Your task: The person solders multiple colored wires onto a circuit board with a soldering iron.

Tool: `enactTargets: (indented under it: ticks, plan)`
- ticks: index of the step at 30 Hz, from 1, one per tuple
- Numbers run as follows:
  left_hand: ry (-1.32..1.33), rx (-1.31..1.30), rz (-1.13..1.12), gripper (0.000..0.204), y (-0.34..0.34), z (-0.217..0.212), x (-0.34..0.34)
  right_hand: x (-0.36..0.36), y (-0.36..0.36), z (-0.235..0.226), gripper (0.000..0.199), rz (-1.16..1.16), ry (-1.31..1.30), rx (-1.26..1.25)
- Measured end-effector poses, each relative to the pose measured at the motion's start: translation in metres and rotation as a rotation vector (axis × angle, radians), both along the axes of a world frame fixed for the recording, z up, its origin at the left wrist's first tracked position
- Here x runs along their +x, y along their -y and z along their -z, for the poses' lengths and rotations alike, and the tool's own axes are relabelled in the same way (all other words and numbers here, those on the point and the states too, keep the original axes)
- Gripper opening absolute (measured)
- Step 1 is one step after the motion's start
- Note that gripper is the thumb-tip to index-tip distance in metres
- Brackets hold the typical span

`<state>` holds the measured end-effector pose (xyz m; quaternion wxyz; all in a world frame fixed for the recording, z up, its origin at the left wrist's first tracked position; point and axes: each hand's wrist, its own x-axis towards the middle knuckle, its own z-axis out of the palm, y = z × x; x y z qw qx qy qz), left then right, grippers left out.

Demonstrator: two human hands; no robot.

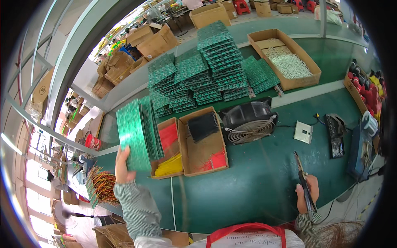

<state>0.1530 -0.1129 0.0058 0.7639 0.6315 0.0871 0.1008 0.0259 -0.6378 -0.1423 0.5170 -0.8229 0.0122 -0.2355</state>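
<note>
My left hand [123,166] grips the lower left edge of a green circuit board panel [133,134], its fingers bent around the edge. More green panels [151,128] stand tilted just behind it. Over at the right, my right hand [308,193] is closed around a soldering iron [303,175] with a dark handle, its thin tip pointing away from me above the green table. Close to my left hand lies a bundle of orange and dark wires [101,186]. Red and yellow wires [168,165] fill a narrow cardboard box beside the panels.
A cardboard box [186,161] holds black and red wires. Behind it are a black fan [249,122] and tall stacks of green panels [221,62]. A carton of white cords [287,62] stands far right. A blue device [359,155] and a solder spool [369,124] sit at the right edge.
</note>
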Motion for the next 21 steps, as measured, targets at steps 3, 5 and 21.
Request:
enactTargets:
  ticks: [3,5,21]
  plan:
    - [-0.093,0.044,0.092,0.057,0.069,-0.008,-0.067,0.006,-0.006,-0.01,0.031,-0.035,0.141,-0.086]
    - [-0.15,-0.024,0.209,0.066,0.107,0.002,-0.096,0.004,-0.006,-0.013,0.033,-0.062,0.167,-0.082]
    - [-0.391,0.061,0.571,0.052,0.283,0.082,-0.133,-0.004,-0.002,-0.016,0.032,-0.019,0.018,0.179]
